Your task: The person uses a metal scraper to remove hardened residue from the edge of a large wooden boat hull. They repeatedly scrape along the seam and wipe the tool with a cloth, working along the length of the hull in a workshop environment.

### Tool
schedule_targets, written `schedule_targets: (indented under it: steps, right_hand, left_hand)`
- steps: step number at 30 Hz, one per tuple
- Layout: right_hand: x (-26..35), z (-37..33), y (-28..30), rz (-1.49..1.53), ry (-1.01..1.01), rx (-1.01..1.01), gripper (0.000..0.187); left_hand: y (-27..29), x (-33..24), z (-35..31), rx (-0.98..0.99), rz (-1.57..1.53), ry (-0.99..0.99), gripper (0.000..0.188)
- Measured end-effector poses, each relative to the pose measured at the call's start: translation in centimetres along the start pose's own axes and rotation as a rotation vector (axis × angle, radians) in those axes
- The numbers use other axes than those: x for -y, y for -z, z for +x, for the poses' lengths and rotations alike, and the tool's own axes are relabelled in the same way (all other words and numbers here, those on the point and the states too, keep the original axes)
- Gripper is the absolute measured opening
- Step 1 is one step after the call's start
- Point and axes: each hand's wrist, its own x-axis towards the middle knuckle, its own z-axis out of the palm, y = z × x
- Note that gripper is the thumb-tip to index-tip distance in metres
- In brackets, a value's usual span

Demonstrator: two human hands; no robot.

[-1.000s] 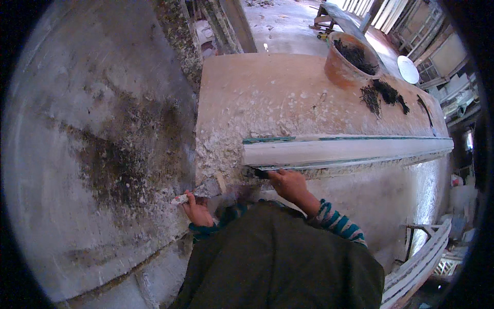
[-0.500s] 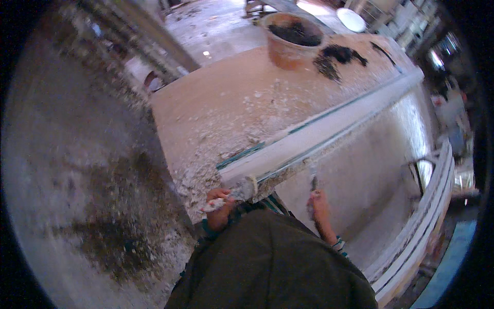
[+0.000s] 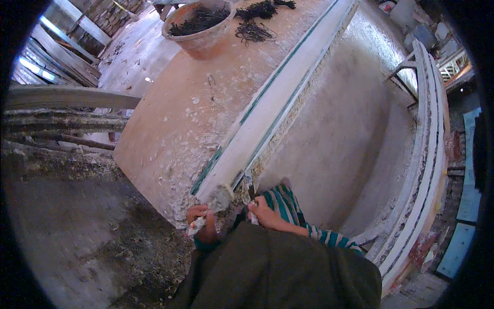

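My left hand is closed around the crusted handle of a trowel-like tool, its broad head coated in white plaster. My right hand grips a narrow putty knife, blade pointing away from me. The knife's tip is at the near right edge of a long white plaster moulding, and the trowel-like tool lies close to that moulding's near end. Green strips run along both edges of the moulding. It rests on an orange-brown board strewn with plaster crumbs.
At the board's far end stands an orange tub holding dark fibres, with dark fibre clumps beside it. Curved white mouldings bend along the right. Wooden beams lie at left, above a debris-strewn floor.
My right hand has brought the putty knife left, to the moulding's near end beside the other tool. The view has turned, so the moulding now runs more steeply away.
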Motion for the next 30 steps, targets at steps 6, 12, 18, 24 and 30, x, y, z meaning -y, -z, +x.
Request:
schedule_targets:
  steps: [6, 12, 18, 24, 30]
  right_hand:
    - [-2.7, 2.6, -2.3, -0.119, 0.092, -0.071, 0.055]
    - [3.8, 4.1, 0.8, 0.284, 0.032, -0.204, 0.059]
    - [-3.4, 6.6, -0.9, -0.111, 0.336, -0.365, 0.053]
    - [-0.1, 4.3, -1.0, -0.182, 0.398, -0.414, 0.050]
    - [4.1, 7.1, 3.3, -0.053, 0.302, -0.452, 0.047]
  left_hand:
    - [0.4, -0.5, 1.5, -0.015, 0.099, 0.005, 0.024]
    - [-0.3, 0.1, 0.5, 0.009, 0.025, 0.036, 0.024]
    - [-0.4, 0.1, -0.3, -0.035, 0.018, 0.097, 0.023]
    - [-1.1, 0.2, 1.1, -0.027, 0.162, -0.079, 0.023]
    - [-1.2, 1.0, 1.2, -0.082, 0.126, 0.029, 0.024]
